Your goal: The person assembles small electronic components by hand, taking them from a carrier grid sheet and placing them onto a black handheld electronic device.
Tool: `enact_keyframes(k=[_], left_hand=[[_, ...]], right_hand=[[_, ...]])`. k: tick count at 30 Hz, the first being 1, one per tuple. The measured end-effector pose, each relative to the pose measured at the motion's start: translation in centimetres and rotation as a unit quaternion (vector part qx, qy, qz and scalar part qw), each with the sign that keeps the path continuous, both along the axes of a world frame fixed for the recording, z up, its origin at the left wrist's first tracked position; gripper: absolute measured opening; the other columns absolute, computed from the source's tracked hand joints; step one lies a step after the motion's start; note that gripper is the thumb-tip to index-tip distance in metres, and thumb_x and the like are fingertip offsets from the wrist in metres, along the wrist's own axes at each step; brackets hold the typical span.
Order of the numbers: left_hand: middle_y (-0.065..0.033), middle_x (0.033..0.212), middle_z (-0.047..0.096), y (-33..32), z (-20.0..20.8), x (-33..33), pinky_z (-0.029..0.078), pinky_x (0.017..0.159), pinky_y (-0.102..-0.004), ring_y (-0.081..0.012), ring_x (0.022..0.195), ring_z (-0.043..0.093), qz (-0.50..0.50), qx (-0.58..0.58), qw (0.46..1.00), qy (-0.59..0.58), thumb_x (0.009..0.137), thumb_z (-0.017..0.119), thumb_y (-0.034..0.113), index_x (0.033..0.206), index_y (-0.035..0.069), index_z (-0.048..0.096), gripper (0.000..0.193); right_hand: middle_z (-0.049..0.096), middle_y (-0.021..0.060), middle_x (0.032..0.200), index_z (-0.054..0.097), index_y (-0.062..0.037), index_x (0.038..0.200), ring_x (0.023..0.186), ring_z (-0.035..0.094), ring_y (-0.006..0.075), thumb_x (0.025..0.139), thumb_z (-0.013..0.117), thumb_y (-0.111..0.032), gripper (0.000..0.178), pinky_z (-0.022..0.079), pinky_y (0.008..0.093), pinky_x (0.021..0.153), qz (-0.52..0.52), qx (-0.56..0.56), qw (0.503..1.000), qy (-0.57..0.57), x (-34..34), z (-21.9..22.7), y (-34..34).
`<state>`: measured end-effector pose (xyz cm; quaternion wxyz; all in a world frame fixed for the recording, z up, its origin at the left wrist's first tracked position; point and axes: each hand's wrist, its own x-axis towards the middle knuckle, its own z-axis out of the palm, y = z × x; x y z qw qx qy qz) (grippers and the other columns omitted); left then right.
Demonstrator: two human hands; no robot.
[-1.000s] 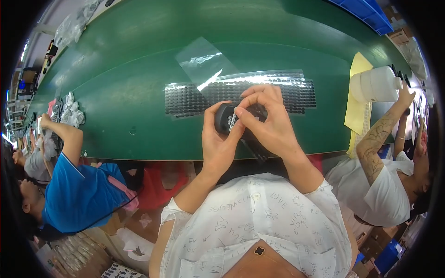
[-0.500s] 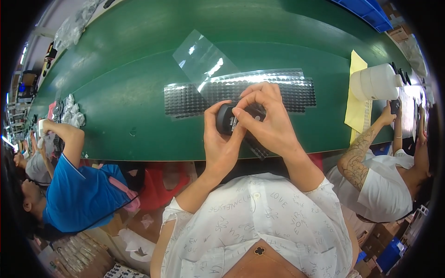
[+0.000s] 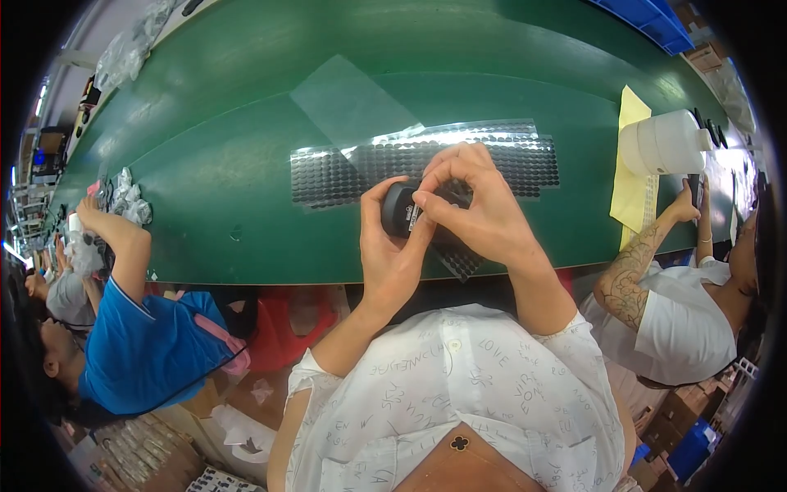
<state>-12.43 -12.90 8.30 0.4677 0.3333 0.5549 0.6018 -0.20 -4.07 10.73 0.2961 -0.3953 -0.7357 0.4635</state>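
Observation:
My left hand (image 3: 392,254) is wrapped around a black rounded device (image 3: 398,208) with pale printing on its face. My right hand (image 3: 479,205) is closed in a pinch, thumb and index finger touching the device's near face; whatever sits between those fingertips is hidden. Below my right palm a small strip of black dots (image 3: 461,262) sticks out toward the table edge, and I cannot tell what supports it. Just beyond my hands lie clear sheets covered in rows of round black dots (image 3: 328,174). A bare transparent film (image 3: 352,102) overlaps them at an angle.
The green table (image 3: 221,164) curves across the view. To the right, a white plastic bottle (image 3: 664,143) stands by a yellow sheet (image 3: 630,180), near a person with a tattooed arm (image 3: 627,283). A person in a blue shirt (image 3: 156,344) sits left, beside a red stool (image 3: 291,328).
My right hand has shifted slightly, and the dotted strip beneath it shows more. The transparent film has slid or tipped a little left. Both neighbours' hands have moved.

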Motion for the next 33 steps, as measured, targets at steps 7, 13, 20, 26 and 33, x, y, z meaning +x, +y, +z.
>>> enact_keyframes(k=[7, 13, 20, 26, 33], left_hand=[[-0.0081, 0.109, 0.057, -0.11, 0.0, 0.09, 0.052, 0.08, -0.0213, -0.0107, 0.095, 0.061, -0.002, 0.007, 1.0, 0.004, 0.095, 0.063, 0.001, 0.13, 0.002, 0.043, 0.041], [-0.0081, 0.11, 0.056, -0.09, 0.16, 0.23, 0.052, 0.08, -0.0218, -0.011, 0.095, 0.061, 0.001, 0.013, 1.0, 0.011, 0.095, 0.062, 0.001, 0.131, 0.001, 0.043, 0.041], [-0.0095, 0.113, 0.053, -0.19, 0.0, 0.06, 0.053, 0.08, -0.0244, -0.0136, 0.098, 0.061, 0.0, 0.009, 0.999, 0.048, 0.093, 0.064, 0.001, 0.131, 0.002, 0.043, 0.043], [-0.008, 0.111, 0.055, -0.32, 0.11, 0.2, 0.052, 0.08, -0.0228, -0.0111, 0.096, 0.06, 0.006, 0.01, 0.998, 0.062, 0.095, 0.062, 0.001, 0.131, 0.001, 0.043, 0.041], [-0.0085, 0.115, 0.056, -0.15, 0.04, 0.08, 0.052, 0.085, -0.0227, -0.0113, 0.1, 0.06, 0.003, 0.017, 1.0, -0.021, 0.095, 0.063, 0.002, 0.13, 0.001, 0.044, 0.04]], right_hand=[[0.061, 0.0058, 0.1, 0.067, -0.004, 0.084, 0.105, 0.051, 0.0207, 0.08, 0.076, -0.012, 0.013, 0.041, 0.034, 0.093, -0.003, 0.001, 1.0, -0.002, -0.07, -0.09, -0.14], [0.061, 0.0058, 0.099, 0.067, -0.0041, 0.085, 0.103, 0.051, 0.021, 0.079, 0.076, -0.011, 0.013, 0.041, 0.0342, 0.093, -0.007, 0.021, 1.0, -0.003, -0.15, 0.09, -0.27], [0.06, 0.0057, 0.098, 0.066, -0.0043, 0.085, 0.101, 0.051, 0.0213, 0.079, 0.076, -0.011, 0.013, 0.041, 0.0346, 0.092, -0.017, 0.051, 0.999, -0.005, -0.33, 0.17, -0.61], [0.06, 0.0059, 0.097, 0.065, -0.0039, 0.085, 0.1, 0.052, 0.021, 0.079, 0.076, -0.01, 0.014, 0.042, 0.0341, 0.09, -0.015, 0.046, 0.999, -0.005, -0.36, 0.1, -0.53], [0.062, 0.0044, 0.097, 0.064, -0.0032, 0.092, 0.092, 0.055, 0.0165, 0.082, 0.074, -0.011, 0.016, 0.044, 0.0314, 0.085, -0.035, -0.055, 0.996, 0.052, -0.63, -0.4, -0.58]])
